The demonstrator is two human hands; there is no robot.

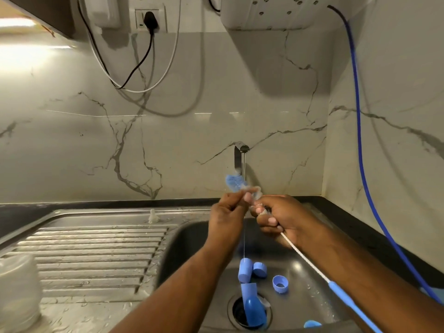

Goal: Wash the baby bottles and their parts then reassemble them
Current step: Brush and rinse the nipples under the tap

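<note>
One clear container (16, 284), blurred, stands far left on the draining board (96, 248), with a clear teat (153, 216) upright farther back. Over the sink (187, 248) the left hand (225, 212) pinches a small clear part (254, 192) between thumb and fingertips. The brush (307, 260) runs through it, blue bristles poking out up-left. A thin stream falls from the tap (241, 150) between the hands. Below lie two blue caps (245, 270), a ring (280, 284) and a bigger blue piece (253, 308) over the drain. The right hand (281, 217) grips the brush's white stem, fingers curled around it. A blue hose (358, 140) hangs at right.
</note>
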